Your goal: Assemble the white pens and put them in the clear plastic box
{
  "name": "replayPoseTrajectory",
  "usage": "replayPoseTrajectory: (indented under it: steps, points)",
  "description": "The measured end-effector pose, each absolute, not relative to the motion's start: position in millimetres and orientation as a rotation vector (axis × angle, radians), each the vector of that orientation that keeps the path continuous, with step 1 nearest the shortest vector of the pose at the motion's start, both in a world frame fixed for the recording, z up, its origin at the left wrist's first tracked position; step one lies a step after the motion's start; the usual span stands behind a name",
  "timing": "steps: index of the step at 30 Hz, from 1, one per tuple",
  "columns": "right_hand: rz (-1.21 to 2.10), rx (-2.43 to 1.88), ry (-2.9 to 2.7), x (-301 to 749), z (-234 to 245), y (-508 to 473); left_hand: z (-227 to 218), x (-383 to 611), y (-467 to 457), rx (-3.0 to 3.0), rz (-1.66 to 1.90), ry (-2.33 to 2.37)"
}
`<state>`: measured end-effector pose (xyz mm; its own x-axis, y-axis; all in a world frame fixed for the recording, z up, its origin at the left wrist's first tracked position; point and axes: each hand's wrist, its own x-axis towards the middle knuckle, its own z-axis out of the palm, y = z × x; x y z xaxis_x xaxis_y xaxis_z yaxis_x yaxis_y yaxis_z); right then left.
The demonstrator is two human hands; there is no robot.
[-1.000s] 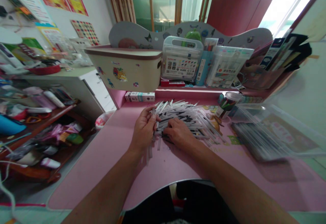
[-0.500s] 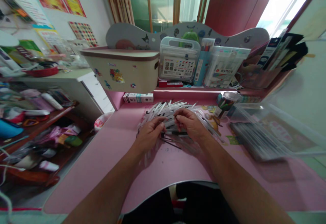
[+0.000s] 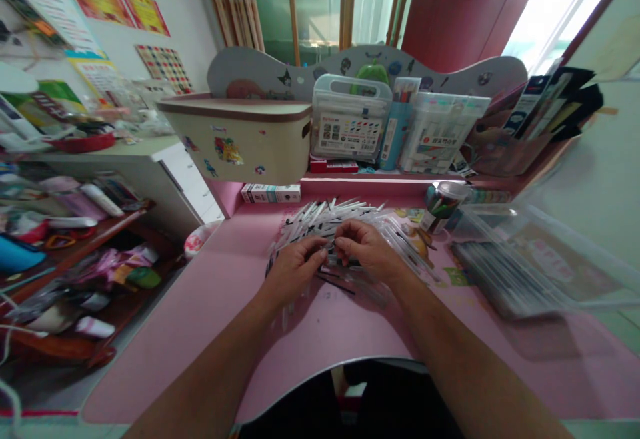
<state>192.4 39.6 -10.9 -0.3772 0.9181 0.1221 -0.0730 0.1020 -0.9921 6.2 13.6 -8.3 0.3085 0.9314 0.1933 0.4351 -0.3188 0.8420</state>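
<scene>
Both hands meet over a heap of thin white and black pen-like sticks (image 3: 320, 214) on the pink desk (image 3: 200, 332). My left hand (image 3: 299, 264) is closed, thumb against fingertips, at the heap's near side. My right hand (image 3: 366, 247) pinches just beside it, the fingertips almost touching. Whatever small thing lies between the fingers is too small and hidden to name. A loose black stick (image 3: 337, 284) lies below the hands. Clear, narrow sleeve-like pieces (image 3: 405, 242) lie at the right of the heap.
An open clear plastic box (image 3: 525, 279) holding dark sticks stands at the right. Behind it is a clear jar (image 3: 445, 202) of pens. A cream bin (image 3: 240, 142) and marker cases (image 3: 350, 119) fill the shelf. A small white box (image 3: 271, 192) sits beneath.
My right hand has shifted slightly left, closing the gap to my left hand. My left hand has barely moved, its fingertips now nearer the right ones.
</scene>
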Motion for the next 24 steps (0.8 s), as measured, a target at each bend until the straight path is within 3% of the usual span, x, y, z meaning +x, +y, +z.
replayPoseTrajectory:
  steps: [24]
  points:
    - [1.332, -0.900, -1.566, 197.9, -4.8, 40.1, -10.5, 3.1, 15.5, 2.080, 0.915, 1.303]
